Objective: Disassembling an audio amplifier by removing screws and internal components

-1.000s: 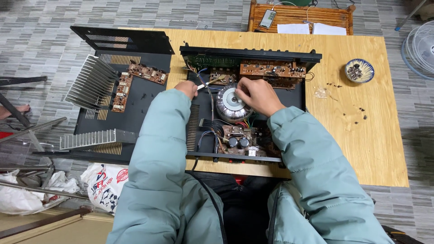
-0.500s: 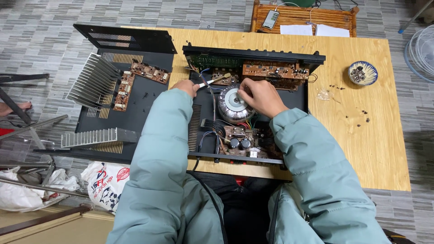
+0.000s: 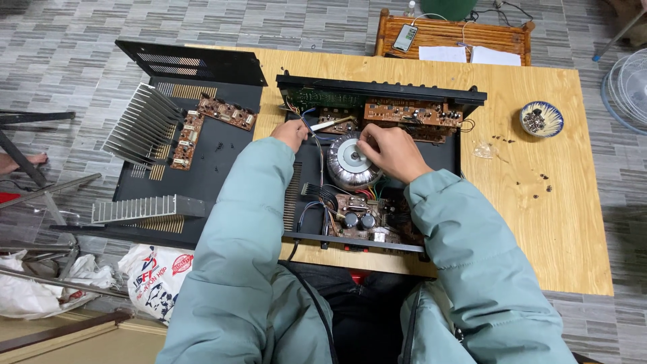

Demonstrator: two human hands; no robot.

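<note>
My left hand is curled narrowly around a slim screwdriver, whose pale shaft lies across the rear of an open amplifier chassis. My right hand rests just beside the round silver transformer in the chassis middle, fingers bent and pinched together at the transformer's upper right edge; I cannot tell whether they hold anything. Both arms wear pale green padded sleeves.

Behind my hands, brown circuit boards stand along the chassis's back wall. Near its front edge sit dark capacitors among bundled wires.

The chassis lies on a wooden counter. To its left on the counter is a black metal cover panel carrying two loose brown boards and two ribbed heat sinks. To the right, well apart, a small patterned bowl holds dark screws, with more screws scattered near it. Beyond the counter, a phone and papers rest on a slatted wooden bench.
</note>
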